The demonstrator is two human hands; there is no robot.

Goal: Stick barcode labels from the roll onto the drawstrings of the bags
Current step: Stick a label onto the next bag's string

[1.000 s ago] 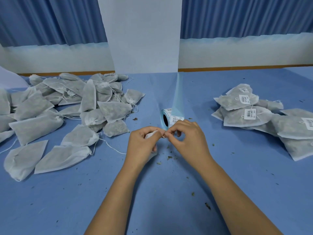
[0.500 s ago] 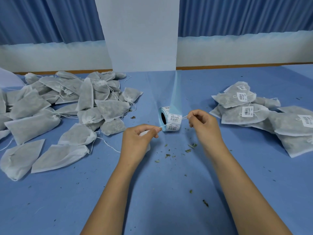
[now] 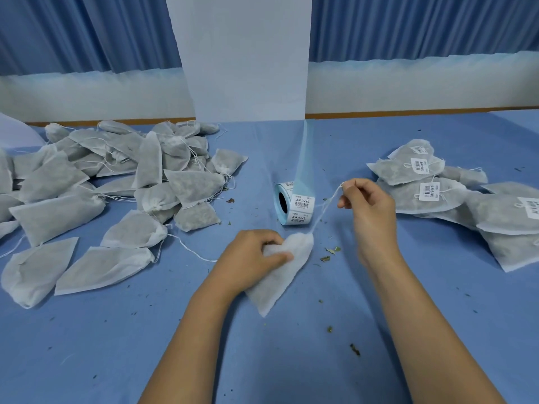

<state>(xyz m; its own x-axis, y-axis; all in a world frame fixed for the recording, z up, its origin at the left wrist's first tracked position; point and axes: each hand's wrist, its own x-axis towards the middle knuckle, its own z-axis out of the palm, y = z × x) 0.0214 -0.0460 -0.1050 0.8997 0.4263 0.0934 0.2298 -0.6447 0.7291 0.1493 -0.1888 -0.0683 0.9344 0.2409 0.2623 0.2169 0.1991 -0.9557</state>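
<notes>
The left grip (image 3: 250, 258) is curled round the neck of a bag (image 3: 280, 278) lying on the blue surface (image 3: 291, 360), and its drawstring (image 3: 326, 204) is pinched in the right grip (image 3: 369, 208) and drawn taut just beside the label roll (image 3: 294, 204). If pulled harder, the thin drawstring could be snapped or slipped loose. A heap of unlabelled bags (image 3: 116, 182) is seen at left, labelled bags (image 3: 437, 196) at right; the roll is not blocked.

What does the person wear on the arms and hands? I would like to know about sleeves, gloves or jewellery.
Nothing worn shows in this view. The left hand and the right hand have no gloves and no rings that I can see. The left forearm and the right forearm are bare down to the lower edge of the picture: no sleeves, no watch, no bracelet.
</notes>
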